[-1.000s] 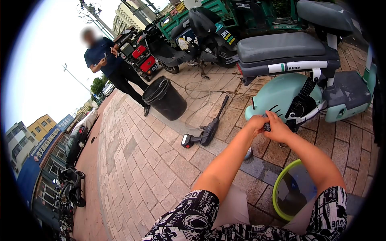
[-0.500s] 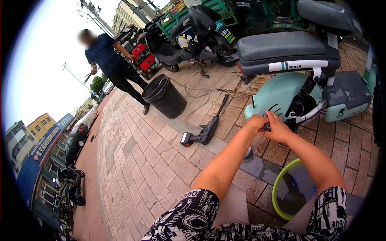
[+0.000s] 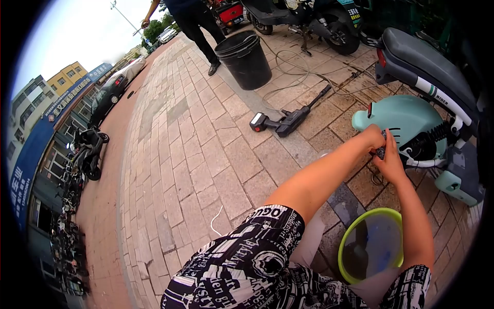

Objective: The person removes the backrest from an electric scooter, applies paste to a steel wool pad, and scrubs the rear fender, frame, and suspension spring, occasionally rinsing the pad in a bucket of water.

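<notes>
My left hand [image 3: 371, 138] and my right hand [image 3: 391, 164] meet beside the rear of a mint-green scooter [image 3: 411, 114]. Between them is a dark speckled wad [image 3: 381, 151], perhaps a cloth or sponge; the fingers of both hands are closed around it and cover much of it. The scooter's rounded rear cover lies just behind my hands, and I cannot tell whether the wad touches it. Below my right forearm stands a basin with a lime-green rim [image 3: 341, 247], holding murky water and something blue.
A cordless spray gun [image 3: 290, 123] lies on the paving, near a thin hose [image 3: 307, 77]. A black bucket [image 3: 244, 64] stands farther off, with a person [image 3: 198, 31] behind it. Another scooter [image 3: 329, 31] is parked at the back. Parked cars [image 3: 109, 98] line the street at left.
My view has swung, so the bucket, spray gun and scooter sit higher and farther right. Both hands stay together on the wad. The standing person's head is now out of view.
</notes>
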Available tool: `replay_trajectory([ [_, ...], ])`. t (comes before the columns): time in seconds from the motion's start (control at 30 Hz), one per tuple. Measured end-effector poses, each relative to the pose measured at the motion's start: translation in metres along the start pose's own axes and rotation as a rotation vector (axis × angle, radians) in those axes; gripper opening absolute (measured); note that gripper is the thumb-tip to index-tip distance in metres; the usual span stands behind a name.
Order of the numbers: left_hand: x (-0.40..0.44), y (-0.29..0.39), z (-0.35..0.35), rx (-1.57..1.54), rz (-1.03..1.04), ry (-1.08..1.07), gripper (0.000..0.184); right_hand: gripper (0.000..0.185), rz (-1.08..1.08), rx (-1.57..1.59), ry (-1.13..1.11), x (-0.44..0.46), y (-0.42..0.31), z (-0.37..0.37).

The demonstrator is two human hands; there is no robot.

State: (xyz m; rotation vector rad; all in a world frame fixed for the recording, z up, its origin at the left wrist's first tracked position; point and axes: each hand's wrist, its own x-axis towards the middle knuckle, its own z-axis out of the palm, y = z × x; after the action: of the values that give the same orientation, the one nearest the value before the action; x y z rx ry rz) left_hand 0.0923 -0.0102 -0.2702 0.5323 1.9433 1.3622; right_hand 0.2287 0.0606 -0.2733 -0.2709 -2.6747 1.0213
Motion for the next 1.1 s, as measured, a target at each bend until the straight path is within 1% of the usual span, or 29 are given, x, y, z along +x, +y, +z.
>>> replay_trajectory([
  [0.07,0.004,-0.002,0.003,-0.028,-0.006,0.014,0.02,0.091,-0.04,-0.014,0.037,-0.001,0.004,0.002],
  [0.13,0.003,0.001,0.004,0.16,0.052,0.033,0.019,0.091,-0.026,-0.005,0.022,-0.002,-0.001,0.001],
  [0.17,0.008,-0.001,0.003,0.148,0.044,0.037,0.019,0.092,-0.003,0.007,0.035,-0.002,-0.002,0.001],
  [0.23,0.016,-0.003,0.003,0.337,0.062,-0.043,0.018,0.092,0.005,0.0,0.026,-0.002,-0.003,0.002],
  [0.27,0.02,-0.004,0.004,0.334,0.062,-0.044,0.018,0.092,0.01,-0.009,0.022,-0.002,-0.002,0.003],
  [0.33,0.027,-0.007,0.002,0.526,0.08,-0.065,0.018,0.092,0.015,-0.02,0.025,0.001,-0.002,0.003],
  [0.57,0.041,-0.023,-0.003,0.709,0.17,-0.14,0.017,0.088,-0.023,-0.026,0.003,0.002,0.001,0.006],
  [0.6,0.045,-0.027,-0.002,0.808,0.2,-0.117,0.013,0.087,-0.016,-0.02,-0.002,0.002,-0.001,0.005],
  [0.67,0.049,-0.031,0.001,0.907,0.229,-0.094,0.01,0.087,-0.009,-0.035,-0.016,0.002,0.0,0.003],
  [0.73,0.027,-0.016,-0.003,0.752,0.118,-0.072,0.01,0.087,0.001,-0.05,-0.026,0.001,-0.002,-0.001],
  [0.8,0.02,-0.015,-0.002,0.721,0.128,-0.048,0.011,0.088,0.061,-0.038,-0.062,-0.002,-0.01,-0.007],
  [0.87,0.016,-0.014,0.001,0.704,0.146,-0.029,0.014,0.089,0.076,-0.032,-0.073,-0.002,-0.011,-0.011],
  [0.9,0.016,-0.02,0.001,0.67,0.193,0.037,0.017,0.089,0.091,-0.03,-0.094,-0.003,-0.01,-0.014],
  [0.93,0.018,-0.022,0.005,0.637,0.243,0.101,0.02,0.089,0.098,-0.023,-0.07,-0.004,-0.008,-0.016],
  [0.97,0.012,-0.02,0.007,0.657,0.258,0.089,0.02,0.089,0.081,-0.053,-0.077,-0.004,-0.006,-0.015],
  [1.03,-0.006,-0.012,0.004,0.552,0.316,0.188,0.023,0.09,0.075,-0.068,-0.044,-0.002,-0.005,-0.015],
  [1.1,-0.008,-0.011,0.003,0.567,0.341,0.161,0.024,0.088,0.062,-0.133,-0.072,-0.002,-0.007,-0.015],
])
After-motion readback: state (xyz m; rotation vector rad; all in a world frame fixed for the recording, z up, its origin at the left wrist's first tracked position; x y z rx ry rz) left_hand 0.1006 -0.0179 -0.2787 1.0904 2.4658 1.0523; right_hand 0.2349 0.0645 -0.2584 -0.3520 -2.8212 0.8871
